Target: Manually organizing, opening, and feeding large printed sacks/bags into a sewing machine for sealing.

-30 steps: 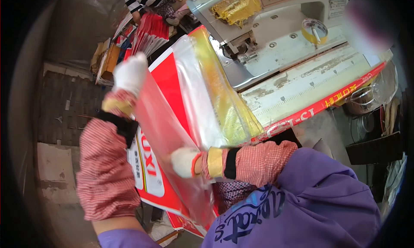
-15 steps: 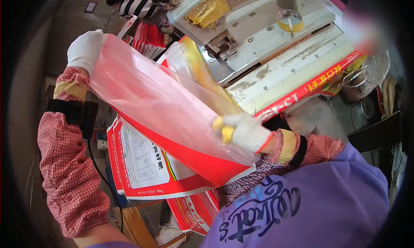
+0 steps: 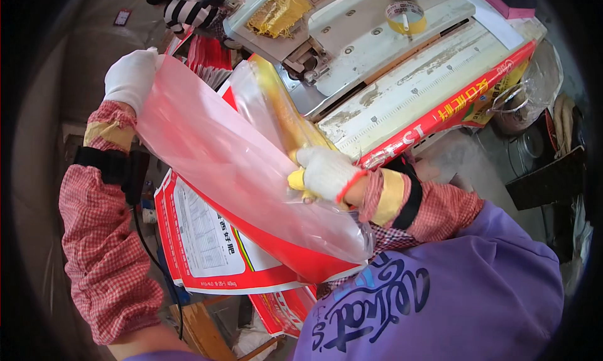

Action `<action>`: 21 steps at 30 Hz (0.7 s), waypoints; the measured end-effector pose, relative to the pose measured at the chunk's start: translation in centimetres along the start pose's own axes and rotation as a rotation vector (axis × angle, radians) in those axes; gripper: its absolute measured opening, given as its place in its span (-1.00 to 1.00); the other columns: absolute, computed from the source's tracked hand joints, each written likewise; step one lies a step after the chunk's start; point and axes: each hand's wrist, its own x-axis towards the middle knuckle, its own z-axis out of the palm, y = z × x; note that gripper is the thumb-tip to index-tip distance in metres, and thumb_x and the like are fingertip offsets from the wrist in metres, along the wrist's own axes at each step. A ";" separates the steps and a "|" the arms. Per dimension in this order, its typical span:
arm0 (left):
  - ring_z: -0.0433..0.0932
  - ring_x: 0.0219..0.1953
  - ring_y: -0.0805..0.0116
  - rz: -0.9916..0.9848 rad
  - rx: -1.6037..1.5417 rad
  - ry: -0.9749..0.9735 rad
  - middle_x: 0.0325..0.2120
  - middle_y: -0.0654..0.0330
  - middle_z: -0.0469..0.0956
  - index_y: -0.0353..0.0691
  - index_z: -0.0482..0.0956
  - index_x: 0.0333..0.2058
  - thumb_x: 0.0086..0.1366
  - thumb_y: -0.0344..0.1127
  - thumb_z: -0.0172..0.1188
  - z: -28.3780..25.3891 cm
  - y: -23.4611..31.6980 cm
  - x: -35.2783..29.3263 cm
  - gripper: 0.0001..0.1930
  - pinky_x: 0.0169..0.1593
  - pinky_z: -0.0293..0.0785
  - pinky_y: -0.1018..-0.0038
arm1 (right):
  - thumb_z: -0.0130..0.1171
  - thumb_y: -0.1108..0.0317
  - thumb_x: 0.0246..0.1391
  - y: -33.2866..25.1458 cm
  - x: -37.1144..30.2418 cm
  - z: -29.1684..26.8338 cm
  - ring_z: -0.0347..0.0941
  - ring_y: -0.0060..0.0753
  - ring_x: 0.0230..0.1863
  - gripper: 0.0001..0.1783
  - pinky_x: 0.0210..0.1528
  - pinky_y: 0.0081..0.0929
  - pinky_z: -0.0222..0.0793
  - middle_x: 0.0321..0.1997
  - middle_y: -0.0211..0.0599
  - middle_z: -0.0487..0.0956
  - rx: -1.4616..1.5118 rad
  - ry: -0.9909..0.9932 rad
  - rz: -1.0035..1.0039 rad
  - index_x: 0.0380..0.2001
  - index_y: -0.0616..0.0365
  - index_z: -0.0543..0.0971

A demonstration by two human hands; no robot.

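Observation:
A red and white printed sack [image 3: 245, 260] hangs in front of me with its mouth spread wide, and a clear plastic liner [image 3: 213, 128] shows inside. My left hand [image 3: 130, 79], in a white knit glove, is closed on the far left corner of the sack's mouth, holding it up. My right hand [image 3: 326, 174], gloved with yellow fingertips, is closed on the liner's film near the sack's right side; its fingertips are partly hidden. Behind the sack, a clear and yellow plastic bag [image 3: 273, 94] leans against the machine.
A large pale sewing machine [image 3: 352, 53] stands ahead with a white ruled work table [image 3: 389, 116]. A roll of yellow tape [image 3: 405, 18] rests on the machine. More red sacks [image 3: 286, 311] lie below. A wooden stool [image 3: 201, 329] stands low down. Another person [image 3: 191, 12] is at the far left.
My right hand has moved left and slightly up along the liner. My left hand still holds the sack's corner. The view has shifted a little.

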 end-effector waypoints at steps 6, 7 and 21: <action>0.47 -0.21 -0.02 0.071 -0.171 0.009 -0.30 -0.03 0.51 -0.24 0.53 -0.33 0.19 -0.25 -0.10 1.5 -4.5 3.6 -0.74 -0.17 0.40 0.24 | 0.11 0.20 -0.15 -2.6 -0.2 0.7 0.48 -0.10 -0.29 -0.64 -0.25 -0.31 0.36 -0.36 -0.05 0.54 -0.504 0.251 -0.393 -0.26 0.14 0.50; 0.47 -0.20 -0.03 0.041 -0.099 0.046 -0.30 -0.04 0.51 -0.24 0.53 -0.33 0.16 -0.27 -0.08 3.8 -7.7 5.6 -0.76 -0.16 0.41 0.24 | 0.11 0.20 -0.15 -3.2 0.1 2.8 0.48 -0.10 -0.29 -0.64 -0.25 -0.31 0.36 -0.36 -0.05 0.54 -0.510 0.236 -0.413 -0.26 0.14 0.50; 0.49 -0.46 0.22 0.419 -0.583 0.749 -0.49 0.24 0.49 -0.10 0.49 -0.54 -0.01 -0.36 0.01 17.5 23.2 3.9 -0.93 -0.44 0.41 0.38 | 0.17 0.42 -0.14 9.4 -10.1 -5.7 0.40 -0.63 -0.25 -0.72 -0.24 -0.60 0.33 -0.34 -0.43 0.54 0.276 0.181 0.077 -0.26 0.08 0.53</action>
